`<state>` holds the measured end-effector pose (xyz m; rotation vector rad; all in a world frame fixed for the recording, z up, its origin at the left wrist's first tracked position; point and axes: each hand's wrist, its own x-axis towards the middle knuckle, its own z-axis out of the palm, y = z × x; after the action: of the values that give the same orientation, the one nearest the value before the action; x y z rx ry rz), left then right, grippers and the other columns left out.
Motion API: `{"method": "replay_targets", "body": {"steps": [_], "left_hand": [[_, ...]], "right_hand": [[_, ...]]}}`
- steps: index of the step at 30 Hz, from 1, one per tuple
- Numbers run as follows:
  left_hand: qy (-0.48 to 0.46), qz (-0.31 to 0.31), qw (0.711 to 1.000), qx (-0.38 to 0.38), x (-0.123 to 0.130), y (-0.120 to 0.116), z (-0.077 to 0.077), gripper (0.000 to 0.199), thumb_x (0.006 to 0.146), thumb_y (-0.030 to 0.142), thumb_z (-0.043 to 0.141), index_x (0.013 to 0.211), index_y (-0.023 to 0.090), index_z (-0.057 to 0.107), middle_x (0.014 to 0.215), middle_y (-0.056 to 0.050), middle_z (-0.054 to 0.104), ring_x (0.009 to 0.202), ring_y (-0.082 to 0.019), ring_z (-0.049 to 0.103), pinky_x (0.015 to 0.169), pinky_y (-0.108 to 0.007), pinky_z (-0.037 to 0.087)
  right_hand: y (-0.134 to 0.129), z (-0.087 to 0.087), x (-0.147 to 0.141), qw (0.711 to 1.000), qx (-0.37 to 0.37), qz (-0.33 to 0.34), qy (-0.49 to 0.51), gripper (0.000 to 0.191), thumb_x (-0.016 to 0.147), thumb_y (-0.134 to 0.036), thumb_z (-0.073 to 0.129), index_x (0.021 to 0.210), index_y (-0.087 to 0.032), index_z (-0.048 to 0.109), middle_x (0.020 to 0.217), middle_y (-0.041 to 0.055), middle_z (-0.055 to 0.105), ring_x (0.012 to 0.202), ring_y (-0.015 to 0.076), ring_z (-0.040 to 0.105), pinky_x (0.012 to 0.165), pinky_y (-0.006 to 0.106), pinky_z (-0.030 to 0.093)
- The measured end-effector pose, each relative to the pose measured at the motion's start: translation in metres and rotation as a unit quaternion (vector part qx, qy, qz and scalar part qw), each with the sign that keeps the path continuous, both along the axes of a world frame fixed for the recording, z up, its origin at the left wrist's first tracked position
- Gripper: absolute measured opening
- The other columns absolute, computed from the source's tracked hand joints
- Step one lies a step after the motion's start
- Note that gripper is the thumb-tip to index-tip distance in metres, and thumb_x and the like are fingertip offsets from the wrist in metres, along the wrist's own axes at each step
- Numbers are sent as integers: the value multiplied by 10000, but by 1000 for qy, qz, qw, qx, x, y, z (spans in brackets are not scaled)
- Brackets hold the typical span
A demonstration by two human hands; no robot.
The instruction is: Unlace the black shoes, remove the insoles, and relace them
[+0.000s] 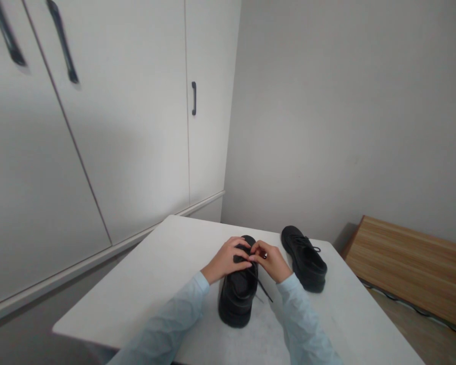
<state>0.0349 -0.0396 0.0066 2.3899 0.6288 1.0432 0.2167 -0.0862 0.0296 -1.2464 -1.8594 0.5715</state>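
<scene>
A white table carries two black shoes: one near the front middle, the other to its right, apart

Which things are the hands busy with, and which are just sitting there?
Busy with:
- near black shoe, under both hands
- its black lace, one end trailing onto the table
- left hand and right hand, both at the laces

Just sitting there:
- second black shoe, untouched
- white table
- white cupboards
- wooden board
</scene>
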Motion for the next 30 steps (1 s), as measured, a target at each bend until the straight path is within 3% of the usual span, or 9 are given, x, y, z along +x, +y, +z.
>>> {"method": "replay_targets", "body": {"steps": [15, 21, 30], "left_hand": [[-17, 12, 1000, -14, 4, -2, -4, 100, 700, 278, 722, 764, 202, 713, 1042, -60, 610, 1033, -206, 526, 934, -353, 398], [-11, 42, 999, 3, 3, -9, 4, 41, 723, 229, 678, 716, 188, 685, 976, -54, 592, 965, -193, 532, 890, -334, 409], [-63, 17, 996, -53, -1, -9, 10, 150, 851, 289, 523, 816, 164, 599, 900, -56, 593, 902, -179, 544, 845, -307, 415]], "right_hand": [[7, -4, 1, 1000, -7, -9, -7, 161, 710, -309, 695, 732, -193, 586, 556, -51, 530, 561, 124, 488, 562, 231, 370], [10, -4, 8, 998, 60, -7, -34, 282, 675, -419, 719, 789, -193, 594, 797, 18, 571, 772, 179, 535, 675, 290, 421], [10, -11, 15, 993, -78, 82, 18, 614, 574, -406, 786, 1086, -207, 511, 1123, 88, 565, 1068, 256, 525, 834, 380, 428]]}}
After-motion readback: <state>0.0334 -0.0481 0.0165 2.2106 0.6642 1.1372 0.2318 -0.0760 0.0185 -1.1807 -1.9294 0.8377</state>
